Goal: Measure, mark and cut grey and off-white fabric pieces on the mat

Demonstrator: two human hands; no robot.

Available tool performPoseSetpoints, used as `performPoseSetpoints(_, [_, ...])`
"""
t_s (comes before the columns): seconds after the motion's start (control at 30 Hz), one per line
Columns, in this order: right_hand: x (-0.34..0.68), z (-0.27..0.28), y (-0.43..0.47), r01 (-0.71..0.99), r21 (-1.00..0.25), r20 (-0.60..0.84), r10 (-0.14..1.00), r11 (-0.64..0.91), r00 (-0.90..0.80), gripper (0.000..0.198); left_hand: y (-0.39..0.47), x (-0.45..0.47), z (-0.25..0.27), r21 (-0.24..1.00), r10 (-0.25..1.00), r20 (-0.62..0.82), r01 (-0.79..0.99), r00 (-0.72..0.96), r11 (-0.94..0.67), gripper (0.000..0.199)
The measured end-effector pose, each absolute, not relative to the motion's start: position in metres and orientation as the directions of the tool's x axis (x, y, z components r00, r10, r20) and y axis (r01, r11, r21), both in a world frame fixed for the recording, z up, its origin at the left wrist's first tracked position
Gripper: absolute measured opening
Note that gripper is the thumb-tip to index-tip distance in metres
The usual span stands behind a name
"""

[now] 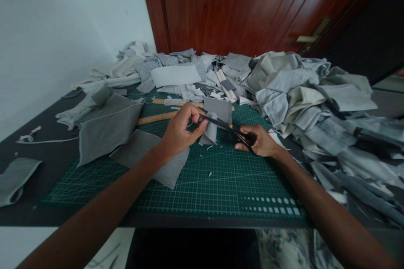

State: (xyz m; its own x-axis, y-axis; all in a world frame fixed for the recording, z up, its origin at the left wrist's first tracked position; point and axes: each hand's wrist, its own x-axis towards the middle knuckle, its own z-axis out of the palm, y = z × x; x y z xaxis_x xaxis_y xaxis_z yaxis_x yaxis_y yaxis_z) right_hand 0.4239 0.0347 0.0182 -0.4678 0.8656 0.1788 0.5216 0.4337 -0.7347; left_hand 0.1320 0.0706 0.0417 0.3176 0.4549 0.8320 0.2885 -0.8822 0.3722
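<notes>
Head view: small grey cloth (208,136) betw. hands, over green mat (221,185), nearer L hand (183,129), whose thumb + fingers pinch its upper L side; R hand (261,141) grips scissors (232,127), long axis slanting far-left across cloth twd L hand, blade gap unclear

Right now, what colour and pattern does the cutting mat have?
The cutting mat is green with a pale grid, seen best in the head view.

My scissors (224,125) are black with a brass-toned pivot; my small cloth piece (208,135) is grey. I see a pale grid on my green mat (227,189), grey and cream fabrics (284,80), and a reddish-brown door (221,8).
</notes>
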Motion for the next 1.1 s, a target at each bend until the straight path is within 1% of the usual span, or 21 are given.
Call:
performPoseSetpoints(0.13, [0.4237,0.0172,0.0348,0.526,-0.738,0.171,0.871,0.423,-0.46,0.048,0.0709,0.1316,0.041,0.389,0.476,0.822,0.302,0.313,-0.871,0.028])
performPoseSetpoints(0.43, [0.4192,0.019,0.0348,0.518,-0.749,0.18,0.88,0.412,-0.439,0.058,0.0695,0.132,0.0422,0.417,0.51,0.802,0.321,0.31,-0.85,0.028])
performPoseSetpoints(0.67, [0.4186,0.0164,0.0362,0.507,-0.75,0.208,0.879,0.425,-0.43,0.059,0.0699,0.1317,0.0427,0.403,0.487,0.82,0.3,0.301,-0.865,0.029])
performPoseSetpoints(0.87, [0.4184,0.0144,0.0376,0.504,-0.75,0.231,0.884,0.429,-0.407,0.063,0.0683,0.133,0.044,0.389,0.466,0.831,0.282,0.302,-0.877,0.03])
performPoseSetpoints(1.1, [0.4168,0.0139,0.0382,0.494,-0.787,0.215,0.915,0.37,-0.342,0.061,0.0686,0.1328,0.0427,0.413,0.492,0.825,0.299,0.278,-0.861,0.025])
